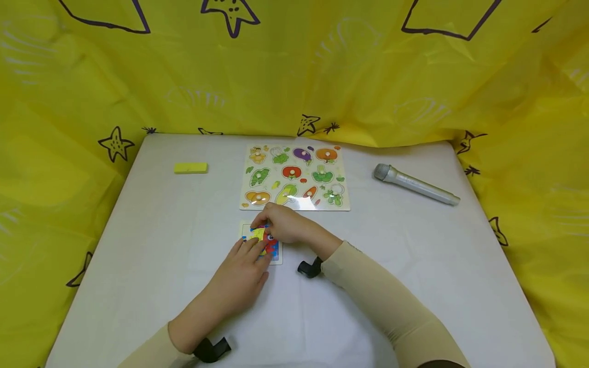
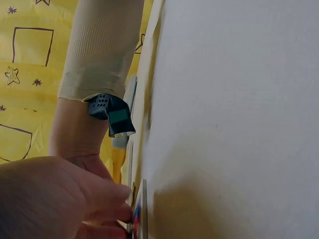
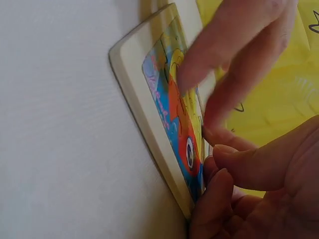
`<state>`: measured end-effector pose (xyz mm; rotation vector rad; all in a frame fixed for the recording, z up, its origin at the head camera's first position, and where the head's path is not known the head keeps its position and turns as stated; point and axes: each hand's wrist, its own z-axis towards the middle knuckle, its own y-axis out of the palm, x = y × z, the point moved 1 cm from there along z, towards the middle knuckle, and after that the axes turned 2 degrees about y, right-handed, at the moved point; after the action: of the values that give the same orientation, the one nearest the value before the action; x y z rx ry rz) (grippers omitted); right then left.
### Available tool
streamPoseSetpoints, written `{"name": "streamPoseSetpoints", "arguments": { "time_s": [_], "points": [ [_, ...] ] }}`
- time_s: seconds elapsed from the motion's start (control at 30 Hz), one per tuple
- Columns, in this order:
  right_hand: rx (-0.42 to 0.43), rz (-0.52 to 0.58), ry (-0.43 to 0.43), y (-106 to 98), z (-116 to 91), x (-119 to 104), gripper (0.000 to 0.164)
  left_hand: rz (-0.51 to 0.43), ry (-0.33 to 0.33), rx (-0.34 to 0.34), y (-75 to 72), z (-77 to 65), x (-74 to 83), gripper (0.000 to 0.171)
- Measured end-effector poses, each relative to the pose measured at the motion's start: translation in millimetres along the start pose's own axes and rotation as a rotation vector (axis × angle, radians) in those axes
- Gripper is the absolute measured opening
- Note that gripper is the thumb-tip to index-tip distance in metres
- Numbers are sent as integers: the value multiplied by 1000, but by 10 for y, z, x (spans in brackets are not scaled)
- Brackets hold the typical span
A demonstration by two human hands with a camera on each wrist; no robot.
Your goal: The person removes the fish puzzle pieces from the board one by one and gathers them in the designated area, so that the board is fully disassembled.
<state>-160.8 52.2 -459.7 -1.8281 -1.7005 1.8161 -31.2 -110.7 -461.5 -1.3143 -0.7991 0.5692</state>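
Near the middle of the table, found a small puzzle in a pale frame, just short of a vegetable board and partly covered by both hands. Saw the left hand spread loosely over the puzzle, fingertips resting on its face and gripping nothing. Saw the right hand drawn nearly closed at the far edge, thumb and bent fingers apparently pinching a puzzle piece; could not make out the full hold behind the knuckles. Judged a crooked fit the likeliest fault, from pressing down with tabs out of line; also a skidding frame, from uneven push by either hand. Noted little room on the far side, with the vegetable board's near edge close to the right knuckles. Found more room toward the near edge and sideways, with a yellow block well off to the left and a microphone well off to the right.
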Motion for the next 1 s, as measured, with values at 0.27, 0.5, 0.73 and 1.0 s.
{"name": "streamPoseSetpoints", "arguments": {
  "time_s": [0.27,0.5,0.73,1.0],
  "points": [
    [-26,25,6,-8,-2,-19,41,-141,-21,-200,48,-30,-14,63],
    [-23,37,10,31,-30,-20,46,-210,-20,-214,23,-42,-36,63],
    [10,18,13,59,-42,-19,44,-221,-19,-199,30,-44,-41,63],
    [101,96,45,94,-54,0,39,-219,-18,-203,38,-37,-45,62]
  ]
}}
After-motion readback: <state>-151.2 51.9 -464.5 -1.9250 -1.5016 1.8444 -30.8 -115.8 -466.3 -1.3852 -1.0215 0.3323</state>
